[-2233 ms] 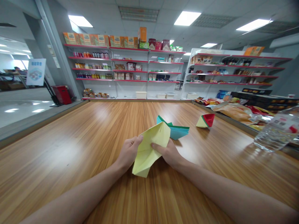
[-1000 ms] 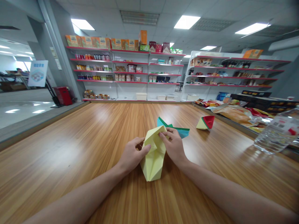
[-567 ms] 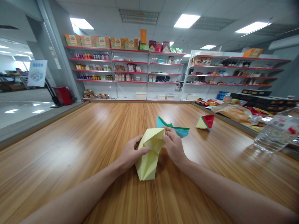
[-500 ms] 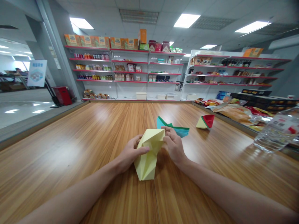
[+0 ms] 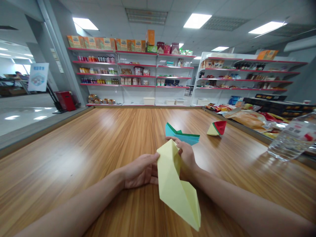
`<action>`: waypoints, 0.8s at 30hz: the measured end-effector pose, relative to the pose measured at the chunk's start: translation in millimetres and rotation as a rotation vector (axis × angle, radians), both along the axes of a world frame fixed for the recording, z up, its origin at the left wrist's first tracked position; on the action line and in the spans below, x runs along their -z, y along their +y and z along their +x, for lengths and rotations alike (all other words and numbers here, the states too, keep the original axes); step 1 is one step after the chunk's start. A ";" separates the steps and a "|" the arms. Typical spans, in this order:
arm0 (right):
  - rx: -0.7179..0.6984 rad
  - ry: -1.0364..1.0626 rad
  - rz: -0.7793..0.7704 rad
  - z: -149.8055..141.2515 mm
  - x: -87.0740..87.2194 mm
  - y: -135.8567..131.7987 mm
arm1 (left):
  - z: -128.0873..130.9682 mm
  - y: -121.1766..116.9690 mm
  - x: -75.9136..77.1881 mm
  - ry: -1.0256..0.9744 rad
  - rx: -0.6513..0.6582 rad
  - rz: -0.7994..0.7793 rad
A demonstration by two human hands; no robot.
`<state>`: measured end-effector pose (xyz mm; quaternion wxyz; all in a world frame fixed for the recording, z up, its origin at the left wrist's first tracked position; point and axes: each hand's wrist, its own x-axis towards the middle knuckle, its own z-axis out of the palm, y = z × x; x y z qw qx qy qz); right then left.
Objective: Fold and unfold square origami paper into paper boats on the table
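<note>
A pale yellow folded paper [image 5: 172, 184] is held up over the wooden table, tilted with its lower end toward me on the right. My left hand [image 5: 142, 169] pinches its upper left edge, thumb against the edge and the other fingers partly behind the sheet. On the upper right side, my right hand [image 5: 186, 154] grips the paper between thumb and fingers; some fingertips are hidden behind it. Just beyond my right hand lies a blue and green folded paper [image 5: 182, 135]. Farther right stands a small red, green and yellow folded paper piece [image 5: 217, 128].
The wood-grain table [image 5: 74, 171] has a raised rim. A clear plastic bottle [image 5: 292, 138] stands at the right, near snack packets [image 5: 249, 119] and black boxes [image 5: 278, 107]. Stocked shelves [image 5: 138, 65] line the back, and a red box [image 5: 66, 100] sits on the floor at left.
The yellow paper has been turned over and swung, its lower end now nearer me and to the right. My left hand has shifted from its face to its edge.
</note>
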<state>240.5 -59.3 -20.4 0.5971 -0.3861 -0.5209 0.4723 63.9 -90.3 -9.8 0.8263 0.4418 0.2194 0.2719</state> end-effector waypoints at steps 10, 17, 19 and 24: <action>0.168 -0.160 0.166 -4.5 4.4 4.6 | 9.8 -1.5 -6.0 0.074 -0.153 -0.210; -0.075 0.002 -0.025 3.0 9.3 16.8 | 4.8 6.1 -3.2 0.192 -0.355 -0.054; -0.112 0.055 -0.073 7.8 9.3 25.9 | 3.4 7.7 -1.7 0.199 -0.374 -0.056; 0.128 0.066 -0.146 18.6 11.2 43.6 | 3.3 8.7 0.4 0.197 -0.376 -0.072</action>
